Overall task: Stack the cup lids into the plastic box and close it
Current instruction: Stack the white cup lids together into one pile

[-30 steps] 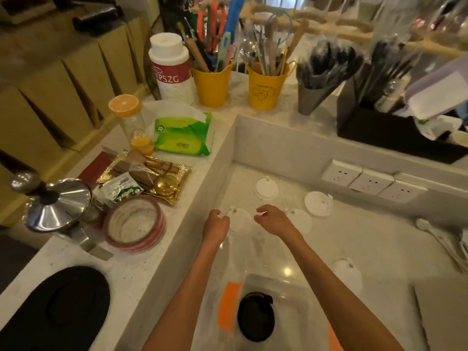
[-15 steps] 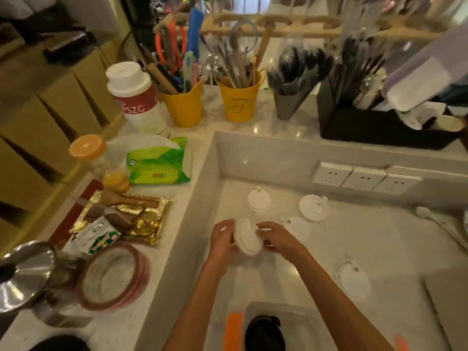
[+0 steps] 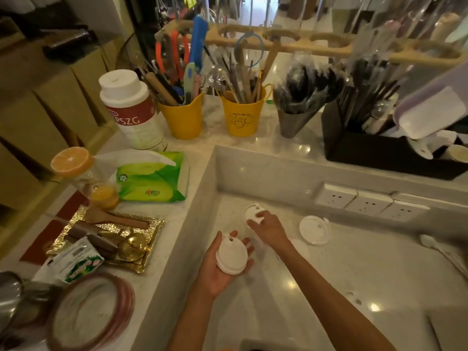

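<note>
My left hand [image 3: 217, 272] is palm up and holds a white cup lid [image 3: 231, 257], cradled on the fingers. My right hand [image 3: 268, 229] reaches further back, and its thumb and fingertips close on the near edge of a second white lid [image 3: 250, 211] that lies on the sunken marble counter [image 3: 354, 287]. A third lid [image 3: 314, 229] rests to the right, apart from both hands. Only the far rim of the clear plastic box [image 3: 268, 342] shows at the bottom edge.
Three wall sockets [image 3: 367, 202] sit on the back wall of the recess. The raised ledge on the left carries a green wipes pack [image 3: 152, 178], a gold tray [image 3: 109, 236] and tape rolls [image 3: 93, 312]. Yellow utensil cups [image 3: 240, 120] stand behind. White spoons [image 3: 440, 252] lie at right.
Both hands lifted a lid off the counter; it now rests in my left hand alone. My right hand has let go and moved back onto the far lid. The view has tilted up.
</note>
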Demonstrator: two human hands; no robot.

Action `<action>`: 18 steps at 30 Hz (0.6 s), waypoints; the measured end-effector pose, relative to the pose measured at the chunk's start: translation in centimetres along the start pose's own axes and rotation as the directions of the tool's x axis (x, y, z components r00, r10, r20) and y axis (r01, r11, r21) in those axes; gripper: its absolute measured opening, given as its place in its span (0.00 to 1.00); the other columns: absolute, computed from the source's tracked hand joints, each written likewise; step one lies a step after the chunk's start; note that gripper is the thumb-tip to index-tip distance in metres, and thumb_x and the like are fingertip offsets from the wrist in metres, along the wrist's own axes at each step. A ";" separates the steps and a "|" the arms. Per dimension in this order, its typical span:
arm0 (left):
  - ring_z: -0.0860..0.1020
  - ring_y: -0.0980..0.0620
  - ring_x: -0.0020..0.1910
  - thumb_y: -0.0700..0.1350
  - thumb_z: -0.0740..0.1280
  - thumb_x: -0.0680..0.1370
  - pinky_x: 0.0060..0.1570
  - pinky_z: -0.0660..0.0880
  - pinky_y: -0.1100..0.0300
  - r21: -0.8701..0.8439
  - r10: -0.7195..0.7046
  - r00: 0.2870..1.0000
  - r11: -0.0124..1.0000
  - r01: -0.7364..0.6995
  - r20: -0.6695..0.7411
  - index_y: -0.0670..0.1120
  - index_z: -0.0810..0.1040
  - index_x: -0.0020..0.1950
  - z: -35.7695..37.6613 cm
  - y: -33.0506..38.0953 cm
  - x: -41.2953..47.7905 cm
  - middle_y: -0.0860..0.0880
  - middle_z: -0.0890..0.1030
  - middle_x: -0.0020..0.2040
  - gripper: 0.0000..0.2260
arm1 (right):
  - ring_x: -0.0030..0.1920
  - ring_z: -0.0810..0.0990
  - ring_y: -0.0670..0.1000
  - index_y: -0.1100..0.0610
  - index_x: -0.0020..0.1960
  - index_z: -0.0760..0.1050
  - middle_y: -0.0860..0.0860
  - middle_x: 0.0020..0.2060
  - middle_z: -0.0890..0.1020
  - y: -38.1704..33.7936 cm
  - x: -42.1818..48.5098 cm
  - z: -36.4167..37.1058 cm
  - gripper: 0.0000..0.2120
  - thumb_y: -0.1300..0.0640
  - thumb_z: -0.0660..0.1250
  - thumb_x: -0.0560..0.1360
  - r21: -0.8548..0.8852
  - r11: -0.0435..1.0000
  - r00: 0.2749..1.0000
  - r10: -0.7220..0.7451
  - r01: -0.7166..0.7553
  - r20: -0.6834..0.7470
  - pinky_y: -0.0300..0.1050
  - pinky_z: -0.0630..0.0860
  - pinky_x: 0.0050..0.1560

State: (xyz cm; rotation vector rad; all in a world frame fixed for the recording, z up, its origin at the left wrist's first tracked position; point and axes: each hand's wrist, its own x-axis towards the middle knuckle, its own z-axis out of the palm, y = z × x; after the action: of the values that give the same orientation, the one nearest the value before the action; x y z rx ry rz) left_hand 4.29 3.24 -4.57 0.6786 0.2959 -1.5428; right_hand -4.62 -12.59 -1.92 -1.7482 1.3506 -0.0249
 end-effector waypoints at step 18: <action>0.77 0.41 0.68 0.73 0.53 0.75 0.61 0.78 0.49 0.373 0.133 0.991 0.918 -0.134 0.027 0.44 0.77 0.71 3.1 -0.5 -2.7 0.38 0.79 0.69 0.39 | 0.66 0.73 0.50 0.42 0.71 0.66 0.47 0.67 0.71 0.7 -10.3 -1.7 0.34 0.46 0.75 0.69 0.244 0.920 0.928 -0.346 0.307 0.136 0.54 0.74 0.67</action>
State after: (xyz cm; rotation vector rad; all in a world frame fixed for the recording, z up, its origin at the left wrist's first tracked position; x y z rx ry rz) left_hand 2.94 3.72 -0.69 0.9762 -0.0521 -1.4808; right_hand -10.12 -5.63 3.57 -1.7247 0.8794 -0.1944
